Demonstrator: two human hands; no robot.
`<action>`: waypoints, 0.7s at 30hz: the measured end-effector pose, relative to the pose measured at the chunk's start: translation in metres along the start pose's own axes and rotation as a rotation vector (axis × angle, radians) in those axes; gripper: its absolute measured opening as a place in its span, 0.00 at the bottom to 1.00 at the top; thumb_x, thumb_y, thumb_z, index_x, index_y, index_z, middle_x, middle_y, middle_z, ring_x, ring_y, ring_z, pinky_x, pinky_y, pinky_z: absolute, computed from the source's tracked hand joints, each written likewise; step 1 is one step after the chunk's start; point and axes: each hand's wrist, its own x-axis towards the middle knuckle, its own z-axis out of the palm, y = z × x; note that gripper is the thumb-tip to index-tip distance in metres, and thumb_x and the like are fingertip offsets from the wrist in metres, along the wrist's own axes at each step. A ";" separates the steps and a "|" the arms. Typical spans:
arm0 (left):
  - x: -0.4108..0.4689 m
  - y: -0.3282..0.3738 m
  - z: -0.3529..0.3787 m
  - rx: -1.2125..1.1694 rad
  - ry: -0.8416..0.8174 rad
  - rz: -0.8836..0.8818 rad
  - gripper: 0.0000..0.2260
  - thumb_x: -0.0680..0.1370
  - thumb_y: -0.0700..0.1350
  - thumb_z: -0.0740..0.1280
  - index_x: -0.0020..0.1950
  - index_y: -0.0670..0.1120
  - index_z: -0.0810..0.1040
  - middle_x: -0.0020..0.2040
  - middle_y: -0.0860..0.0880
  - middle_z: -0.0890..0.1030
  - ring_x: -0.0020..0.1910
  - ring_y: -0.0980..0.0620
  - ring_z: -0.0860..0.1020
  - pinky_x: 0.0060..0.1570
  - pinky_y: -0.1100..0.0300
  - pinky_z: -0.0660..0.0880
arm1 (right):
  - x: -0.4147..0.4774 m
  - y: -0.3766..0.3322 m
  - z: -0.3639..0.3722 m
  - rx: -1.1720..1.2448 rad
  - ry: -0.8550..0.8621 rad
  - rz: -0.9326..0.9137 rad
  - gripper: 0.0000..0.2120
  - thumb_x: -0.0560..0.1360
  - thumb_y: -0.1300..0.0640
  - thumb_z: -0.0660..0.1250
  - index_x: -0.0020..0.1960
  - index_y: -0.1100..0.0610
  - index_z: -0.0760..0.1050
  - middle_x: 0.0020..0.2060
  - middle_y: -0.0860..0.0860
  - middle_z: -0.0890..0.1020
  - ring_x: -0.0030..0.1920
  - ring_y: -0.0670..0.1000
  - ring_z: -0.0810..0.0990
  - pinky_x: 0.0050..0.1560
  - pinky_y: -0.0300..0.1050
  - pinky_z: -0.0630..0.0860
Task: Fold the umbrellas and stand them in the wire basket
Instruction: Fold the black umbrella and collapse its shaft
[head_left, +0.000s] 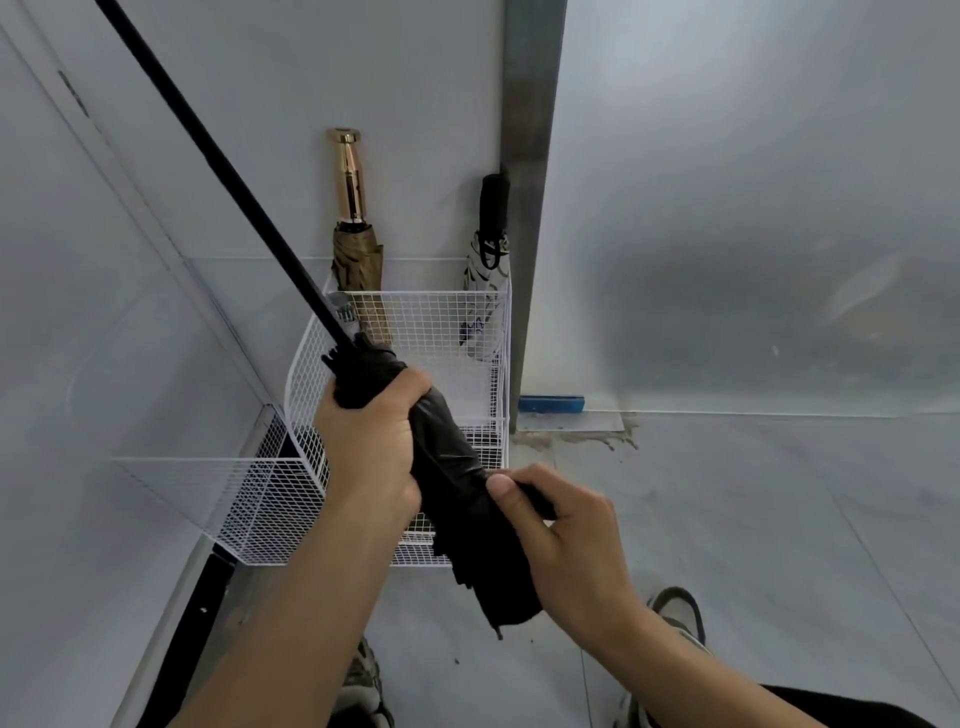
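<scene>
The black umbrella lies slantwise across the middle of the frame, above the wire basket and not yet in it. Its thin, stiff shaft runs out full length to the upper left.

The left hand has its grip wrapped round the bunched cloth near the upper end. The right hand, lower right of centre, pinches a dark fold or strap between thumb and fingers; which of the two is unclear.

To do this step well, the left grip should probably stay firm while the right winds the loose folds one way, tight and even, before the strap is fastened. The shaft likely needs pushing in as well.

The cloth is matt, thin and crumpled, and looks slippery, so slack folds may spring open. The basket is white wire mesh with rounded corners. At its back, in the centre of the frame, stand a brown umbrella with a shiny gold handle and a pale patterned umbrella.
</scene>
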 end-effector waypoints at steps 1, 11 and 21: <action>0.003 0.001 -0.002 -0.005 -0.011 0.017 0.12 0.69 0.30 0.72 0.44 0.45 0.77 0.35 0.50 0.79 0.29 0.54 0.80 0.32 0.59 0.79 | 0.000 0.000 -0.002 0.002 0.018 -0.040 0.11 0.76 0.44 0.67 0.46 0.49 0.84 0.42 0.39 0.84 0.44 0.40 0.82 0.42 0.39 0.79; 0.015 0.003 -0.008 -0.034 -0.134 0.166 0.10 0.71 0.27 0.66 0.39 0.42 0.74 0.32 0.50 0.77 0.29 0.55 0.76 0.30 0.61 0.76 | -0.001 0.000 -0.004 -0.142 0.070 -0.364 0.14 0.80 0.48 0.64 0.45 0.53 0.83 0.49 0.44 0.86 0.49 0.40 0.83 0.46 0.42 0.80; 0.005 0.003 -0.010 -0.192 -0.567 -0.189 0.13 0.56 0.35 0.69 0.38 0.46 0.78 0.34 0.51 0.78 0.31 0.53 0.76 0.34 0.59 0.76 | 0.026 -0.001 -0.028 0.438 -0.398 0.285 0.12 0.78 0.48 0.65 0.44 0.54 0.81 0.41 0.47 0.83 0.44 0.47 0.80 0.48 0.42 0.75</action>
